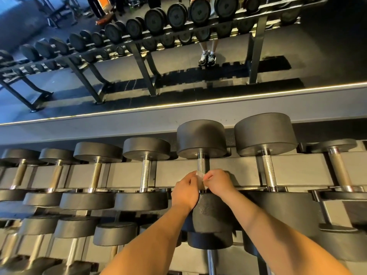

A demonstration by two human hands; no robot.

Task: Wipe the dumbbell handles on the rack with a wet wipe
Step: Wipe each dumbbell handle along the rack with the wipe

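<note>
Both hands were up on the top row of the rack [127, 173], working the same dumbbell. The left hand [185, 193] and right hand [219, 181] were knuckle to knuckle with all fingers curled in tight, and the white wet wipe [200, 176] was pinched right between the two sets of fingertips, pressed against the near end of the knurled handle [202, 163]. Couldn't tell if the wipe went all the way round the bar or just sat on the front, the hands hid that part. Bare steel ran on past the fingertips to the far head [201, 138], and the near head [210, 213] sat just under the wrists. Out past the left knuckles was a smaller dumbbell [145, 172], past the right knuckles a bigger one [268, 171], neither touched. Beyond the fingers a mirror [178, 76] showed the racks reflected.
</note>
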